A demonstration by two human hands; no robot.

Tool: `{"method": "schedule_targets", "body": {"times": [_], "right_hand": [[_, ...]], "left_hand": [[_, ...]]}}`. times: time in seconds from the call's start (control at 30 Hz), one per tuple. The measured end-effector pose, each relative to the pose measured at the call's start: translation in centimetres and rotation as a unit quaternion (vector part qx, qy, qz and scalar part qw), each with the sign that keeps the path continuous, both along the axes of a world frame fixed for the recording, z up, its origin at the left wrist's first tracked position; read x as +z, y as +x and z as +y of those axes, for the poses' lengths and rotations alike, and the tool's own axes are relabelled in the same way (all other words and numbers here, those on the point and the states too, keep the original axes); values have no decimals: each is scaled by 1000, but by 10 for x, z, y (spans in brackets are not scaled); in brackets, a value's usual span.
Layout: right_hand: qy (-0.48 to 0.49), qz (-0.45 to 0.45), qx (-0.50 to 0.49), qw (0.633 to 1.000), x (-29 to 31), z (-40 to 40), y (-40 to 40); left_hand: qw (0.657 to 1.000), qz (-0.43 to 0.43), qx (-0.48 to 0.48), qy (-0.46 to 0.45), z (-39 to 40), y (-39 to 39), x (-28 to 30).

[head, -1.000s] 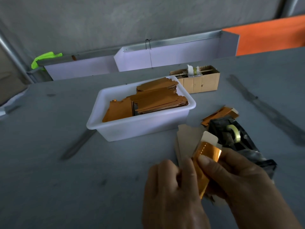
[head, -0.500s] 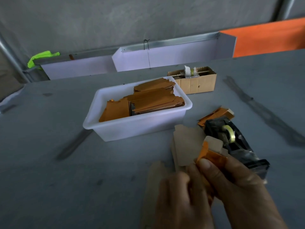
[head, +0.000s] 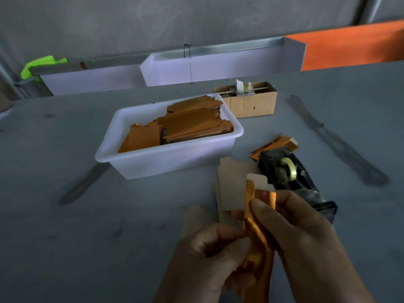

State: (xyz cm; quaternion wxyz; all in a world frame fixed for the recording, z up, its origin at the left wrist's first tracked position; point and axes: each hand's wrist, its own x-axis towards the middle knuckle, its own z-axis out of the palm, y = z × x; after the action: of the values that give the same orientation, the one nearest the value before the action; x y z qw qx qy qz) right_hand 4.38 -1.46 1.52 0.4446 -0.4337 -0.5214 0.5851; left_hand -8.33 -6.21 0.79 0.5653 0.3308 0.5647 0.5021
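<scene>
Head view, sole cam. Item: folded orange carton [head: 258, 226], shiny foil face, pale flaps at top; held roughly upright in mid-air betw. your hands, low centre-right of frame, above the grey table [head: 65, 237]. Your L hand [head: 209, 259]: fingers curled round the carton's lower part, thumb on its front. Your R hand [head: 306, 241]: thumb pressed on upper front, fingers wrapped behind, gripping. Behind the carton: pale flat blanks [head: 234, 184] lying on table. Just right of those: black tape dispenser [head: 290, 173] w/ clear roll; loose orange pieces [head: 277, 144] at its far end. Further back, left: white tub [head: 166, 162] w/ stacked orange blanks [head: 192, 125]. Behind tub: cardboard box [head: 251, 103].
</scene>
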Motion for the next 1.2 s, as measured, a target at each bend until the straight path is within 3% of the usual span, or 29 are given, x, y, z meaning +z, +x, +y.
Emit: {"method": "schedule_targets", "body": {"times": [0.13, 0.2, 0.3, 0.4, 0.53, 0.87, 1.07, 1.2], "right_hand": [[-39, -2, 17, 999, 8, 2, 8], [41, -56, -6, 998, 20, 2, 15], [184, -183, -128, 957, 27, 16, 50], [115, -202, -172, 957, 14, 46, 85], [-38, -161, -31, 986, -8, 71, 91], [-60, -159, -18, 985, -18, 67, 87], [-72, -127, -23, 989, -17, 63, 89], [-69, -137, -19, 988, -16, 60, 92]], "left_hand": [[999, -1, -5, 39, 2, 7, 3], [998, 7, 24, 51, 7, 8, 8], [996, -22, 66, 57, 13, 9, 12], [996, -19, 68, 61, 18, 11, 12], [997, -10, 61, 46, 24, 20, 6], [995, -80, 57, 18, 30, 35, 2], [996, -78, 3, 32, 31, 57, -1], [995, -90, 19, 32, 38, 72, -10]]}}
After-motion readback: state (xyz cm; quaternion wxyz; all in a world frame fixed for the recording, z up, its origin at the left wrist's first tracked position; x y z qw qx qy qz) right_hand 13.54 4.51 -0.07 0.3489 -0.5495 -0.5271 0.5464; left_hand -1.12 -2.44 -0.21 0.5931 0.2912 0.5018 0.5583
